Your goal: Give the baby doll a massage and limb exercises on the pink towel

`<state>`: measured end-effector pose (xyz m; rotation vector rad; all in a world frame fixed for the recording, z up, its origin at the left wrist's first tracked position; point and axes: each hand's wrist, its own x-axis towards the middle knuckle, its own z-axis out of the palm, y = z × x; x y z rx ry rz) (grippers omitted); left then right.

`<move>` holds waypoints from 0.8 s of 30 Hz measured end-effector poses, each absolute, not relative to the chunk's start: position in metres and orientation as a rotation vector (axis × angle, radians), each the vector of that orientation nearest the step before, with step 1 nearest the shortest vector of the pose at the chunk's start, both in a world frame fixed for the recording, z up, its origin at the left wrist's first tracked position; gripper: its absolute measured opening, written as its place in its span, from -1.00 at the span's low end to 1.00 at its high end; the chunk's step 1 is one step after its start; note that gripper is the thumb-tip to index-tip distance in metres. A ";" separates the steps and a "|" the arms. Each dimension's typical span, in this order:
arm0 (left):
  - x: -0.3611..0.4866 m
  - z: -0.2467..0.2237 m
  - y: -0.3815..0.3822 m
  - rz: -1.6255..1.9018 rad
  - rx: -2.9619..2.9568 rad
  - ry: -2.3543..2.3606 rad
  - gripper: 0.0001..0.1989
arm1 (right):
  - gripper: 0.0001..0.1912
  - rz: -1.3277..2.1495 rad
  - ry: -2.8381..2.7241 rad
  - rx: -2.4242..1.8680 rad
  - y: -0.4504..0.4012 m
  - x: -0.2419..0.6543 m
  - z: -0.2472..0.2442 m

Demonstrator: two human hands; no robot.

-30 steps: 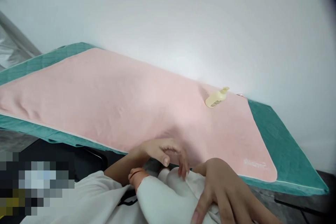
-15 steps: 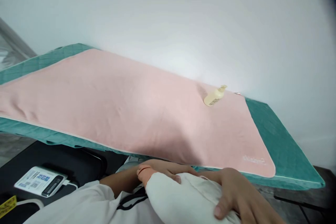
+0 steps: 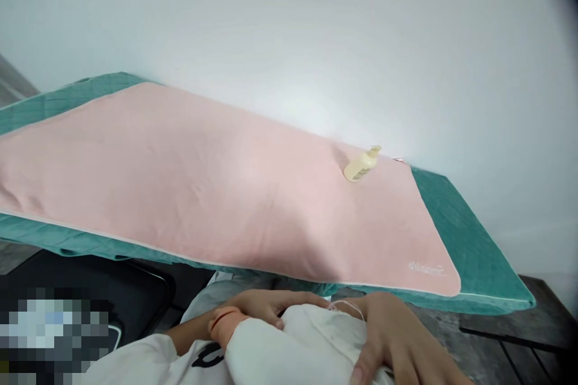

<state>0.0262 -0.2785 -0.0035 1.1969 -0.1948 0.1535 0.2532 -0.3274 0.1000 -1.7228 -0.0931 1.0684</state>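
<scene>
Low in the view, my left hand [image 3: 266, 302] reaches in from the left and lies over the far side of a white cloth bundle [image 3: 277, 349], thumb bent onto it. The bundle rests against my white shirt and has an orange end [image 3: 226, 322]. At its right side my right hand [image 3: 392, 331] cups the cloth, with the thumb on the near side. A thin pale string [image 3: 347, 304] loops between the hands. What is inside the bundle cannot be made out.
A pink mat [image 3: 217, 162] covers most of a teal padded table [image 3: 469, 234] against a white wall. A cream pump bottle [image 3: 361, 166] stands at its back right. A black surface [image 3: 90, 271] is at lower left, and a dark frame [image 3: 510, 340] at lower right.
The scene has shifted slightly left in view. Both hands and the bundle appear a little further left, still held together. The lower left corner is now pixelated.
</scene>
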 end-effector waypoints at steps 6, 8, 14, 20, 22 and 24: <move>0.019 -0.039 -0.280 0.150 1.134 -0.121 0.27 | -0.35 1.001 0.006 -1.680 -0.321 0.238 0.103; 0.020 -0.042 -0.278 0.153 1.130 -0.147 0.27 | -0.34 1.010 0.003 -1.694 -0.321 0.239 0.101; 0.024 -0.034 -0.274 0.165 1.166 -0.158 0.18 | -0.36 1.131 -0.265 -1.691 -0.325 0.246 0.092; 0.025 -0.035 -0.274 0.141 1.110 -0.133 0.15 | -0.32 1.168 -0.277 -1.702 -0.317 0.240 0.101; 0.025 -0.036 -0.273 0.141 1.096 -0.114 0.15 | -0.30 1.125 -0.196 -1.704 -0.314 0.238 0.103; 0.025 -0.035 -0.273 0.147 1.096 -0.101 0.13 | -0.29 1.103 -0.179 -1.681 -0.313 0.238 0.104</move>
